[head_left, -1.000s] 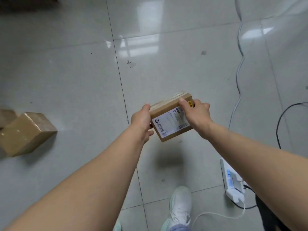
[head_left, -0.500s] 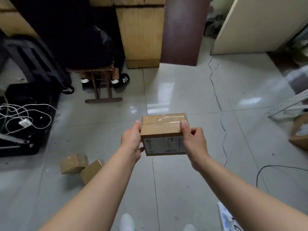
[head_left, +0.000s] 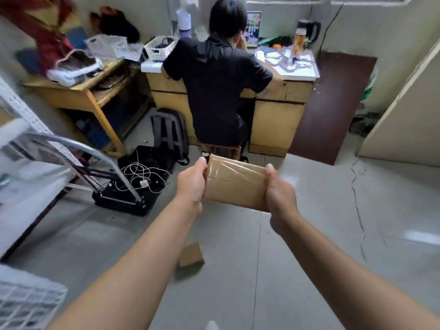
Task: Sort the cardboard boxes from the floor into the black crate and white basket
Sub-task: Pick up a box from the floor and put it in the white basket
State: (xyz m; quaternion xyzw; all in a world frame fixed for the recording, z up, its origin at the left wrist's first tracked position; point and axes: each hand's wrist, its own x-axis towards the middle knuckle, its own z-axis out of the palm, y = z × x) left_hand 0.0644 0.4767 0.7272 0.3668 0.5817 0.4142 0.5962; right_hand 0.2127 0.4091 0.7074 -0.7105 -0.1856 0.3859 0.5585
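Both hands, left hand (head_left: 191,181) and right hand (head_left: 279,194), clasp the cardboard box (head_left: 234,183).

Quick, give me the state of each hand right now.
Left hand: closed on the left end of the cardboard box.
Right hand: closed on the right end of that box.

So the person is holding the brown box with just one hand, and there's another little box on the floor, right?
Not quite. The head view shows both hands on the brown box: the left hand and the right hand grip opposite ends. The little box does lie on the floor.
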